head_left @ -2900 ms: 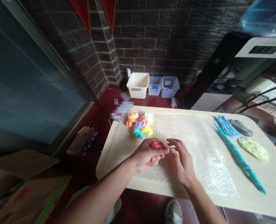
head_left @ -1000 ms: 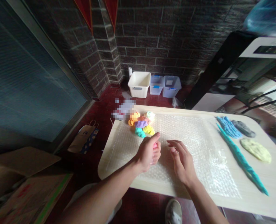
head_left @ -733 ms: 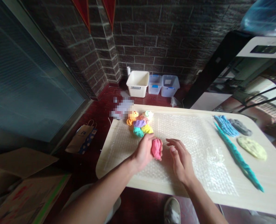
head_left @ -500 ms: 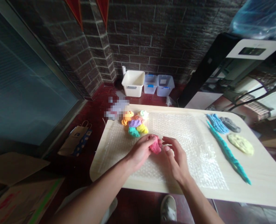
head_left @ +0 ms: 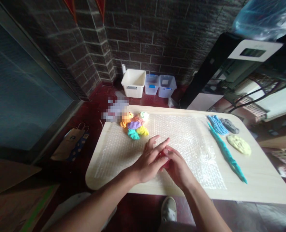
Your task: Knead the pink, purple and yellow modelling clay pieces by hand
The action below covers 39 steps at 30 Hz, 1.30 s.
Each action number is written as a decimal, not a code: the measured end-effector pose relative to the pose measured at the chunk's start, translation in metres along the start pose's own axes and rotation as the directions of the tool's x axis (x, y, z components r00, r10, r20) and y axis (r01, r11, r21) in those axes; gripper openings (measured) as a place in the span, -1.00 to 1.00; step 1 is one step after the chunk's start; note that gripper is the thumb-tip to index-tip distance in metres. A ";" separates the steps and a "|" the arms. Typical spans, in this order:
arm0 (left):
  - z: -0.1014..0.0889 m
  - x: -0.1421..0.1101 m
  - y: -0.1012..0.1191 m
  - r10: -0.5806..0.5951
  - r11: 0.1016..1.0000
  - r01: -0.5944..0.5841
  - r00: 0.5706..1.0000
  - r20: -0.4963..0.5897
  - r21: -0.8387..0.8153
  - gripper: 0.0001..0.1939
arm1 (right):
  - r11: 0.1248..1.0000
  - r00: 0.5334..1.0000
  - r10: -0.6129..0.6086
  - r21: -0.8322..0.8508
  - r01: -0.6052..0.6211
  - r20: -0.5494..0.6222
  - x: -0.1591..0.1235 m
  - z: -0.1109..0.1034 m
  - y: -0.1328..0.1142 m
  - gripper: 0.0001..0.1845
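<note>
A lump of pink modelling clay (head_left: pixel 167 163) is held between my two hands above the bubble wrap, mostly covered by fingers. My left hand (head_left: pixel 149 164) presses its thumb and part of its fingers on the clay, while its other fingers stretch outward. Wrapped round the lump from the other side is my right hand (head_left: pixel 179 166), thumb on top. Just beyond my left hand lie clay lumps in several colours, among them a yellow lump (head_left: pixel 143 130), a teal lump (head_left: pixel 133 134) and a purple lump (head_left: pixel 134 125).
Bubble wrap (head_left: pixel 186 135) covers much of the pale table (head_left: pixel 266 180). At the right lie a long teal clay roll (head_left: pixel 227 153), blue clay (head_left: pixel 217 125), grey clay (head_left: pixel 230 125) and a pale yellow clay slab (head_left: pixel 239 144). A white bin (head_left: pixel 133 84) stands by the wall.
My right hand has come in from the right and closed on the pink clay. The left hand's fingers have opened outward over it. The view has shifted slightly.
</note>
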<state>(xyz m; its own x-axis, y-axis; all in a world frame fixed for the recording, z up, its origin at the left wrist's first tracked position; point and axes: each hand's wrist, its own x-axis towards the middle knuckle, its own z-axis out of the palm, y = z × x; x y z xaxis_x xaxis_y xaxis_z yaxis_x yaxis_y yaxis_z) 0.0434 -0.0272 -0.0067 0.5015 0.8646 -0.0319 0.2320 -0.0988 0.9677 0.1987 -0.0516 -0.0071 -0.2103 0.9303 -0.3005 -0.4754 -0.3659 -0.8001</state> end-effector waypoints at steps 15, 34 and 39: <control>-0.005 0.014 -0.004 -0.247 0.906 0.145 0.944 -0.219 -0.398 -0.62 | 0.994 0.955 -0.066 0.066 0.089 -0.288 0.004 -0.001 -0.008 -0.29; -0.007 0.008 0.004 -0.133 0.934 0.059 0.973 -0.190 -0.352 -0.71 | 0.714 0.924 -0.379 -0.651 0.259 -0.047 -0.002 0.004 0.000 -0.50; -0.007 0.009 0.005 -0.155 0.921 0.069 0.968 -0.197 -0.384 -0.75 | 0.622 0.895 -0.441 -0.743 0.247 -0.072 -0.003 0.005 0.002 -0.43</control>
<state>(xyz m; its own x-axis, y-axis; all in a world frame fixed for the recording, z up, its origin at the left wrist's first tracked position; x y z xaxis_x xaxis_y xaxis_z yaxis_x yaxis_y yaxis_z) 0.0437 -0.0163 -0.0007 0.2858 0.9492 -0.1315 -0.0715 0.1580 0.9848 0.1943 -0.0556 -0.0048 0.0833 0.9954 0.0464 0.2873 0.0206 -0.9576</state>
